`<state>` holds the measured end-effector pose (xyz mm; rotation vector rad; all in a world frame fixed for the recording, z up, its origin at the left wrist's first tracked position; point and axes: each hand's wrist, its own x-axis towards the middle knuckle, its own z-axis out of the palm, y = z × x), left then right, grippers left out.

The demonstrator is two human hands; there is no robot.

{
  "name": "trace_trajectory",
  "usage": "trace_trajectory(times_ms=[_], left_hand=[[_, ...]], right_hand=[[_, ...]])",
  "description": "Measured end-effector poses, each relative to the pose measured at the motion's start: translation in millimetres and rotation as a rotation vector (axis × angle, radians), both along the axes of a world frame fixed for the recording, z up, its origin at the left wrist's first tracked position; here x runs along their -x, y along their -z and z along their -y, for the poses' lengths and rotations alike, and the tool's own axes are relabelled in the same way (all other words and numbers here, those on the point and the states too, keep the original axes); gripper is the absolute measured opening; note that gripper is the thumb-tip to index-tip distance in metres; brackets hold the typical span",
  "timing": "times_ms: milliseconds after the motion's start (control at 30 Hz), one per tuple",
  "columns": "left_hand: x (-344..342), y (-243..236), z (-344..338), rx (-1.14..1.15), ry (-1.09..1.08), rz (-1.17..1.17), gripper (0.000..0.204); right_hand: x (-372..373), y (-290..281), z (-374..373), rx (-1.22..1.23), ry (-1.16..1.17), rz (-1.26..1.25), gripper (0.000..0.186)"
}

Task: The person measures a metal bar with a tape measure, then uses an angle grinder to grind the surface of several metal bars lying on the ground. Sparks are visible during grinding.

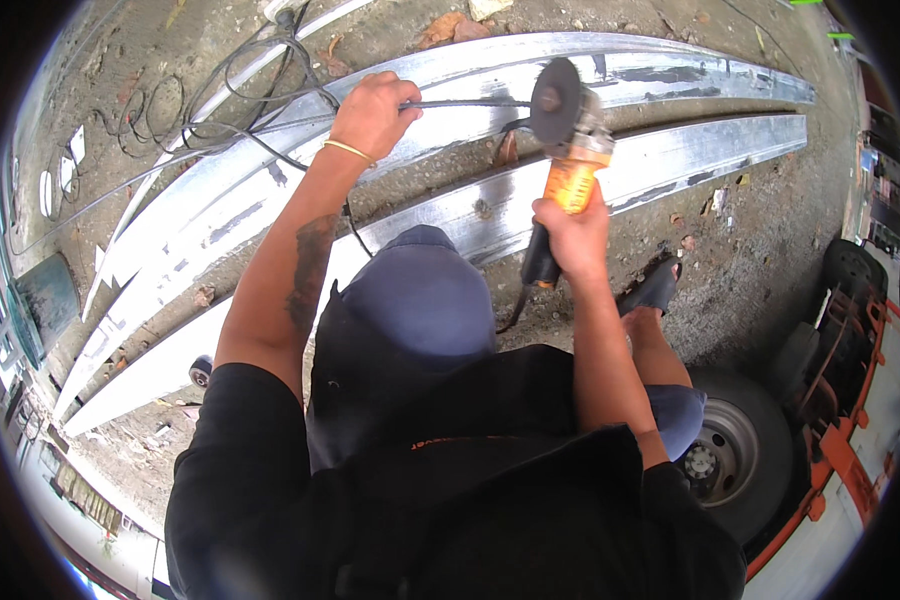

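Observation:
My left hand is closed around a thin dark rod-like length; whether it is a stiff rod or a cable I cannot tell. It stretches right from my fingers across the far silver metal beam, ending near or behind the grinder's disc. My right hand grips an angle grinder with an orange body and black rear handle. Its dark round disc is raised over the beams; contact with the rod cannot be made out. A nearer silver beam lies beneath the grinder, its surface marked with dark patches.
Loose black cable coils at the left across the beams and gritty ground. A wheel and an orange-edged vehicle frame stand at the lower right. My sandalled foot rests right of the grinder. A dark green object sits far left.

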<state>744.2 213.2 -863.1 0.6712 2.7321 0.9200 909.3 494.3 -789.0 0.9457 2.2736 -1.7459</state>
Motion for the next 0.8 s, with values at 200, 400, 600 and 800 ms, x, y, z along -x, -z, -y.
trace_trajectory(times_ms=[200,400,600,800], left_hand=[[-3,1,5,-0.077,-0.014,-0.043,0.017],[-5,2,4,-0.041,-0.022,-0.097,0.013],[-5,10,-10,-0.078,-0.006,-0.183,0.011],[-2,0,-42,0.073,0.014,-0.167,0.011]], right_hand=[[10,6,60,0.005,-0.12,0.043,0.047],[11,2,79,-0.057,-0.177,0.101,0.046],[-2,-1,62,-0.042,-0.083,0.078,0.046],[-1,-4,33,-0.043,-0.044,0.082,0.046]])
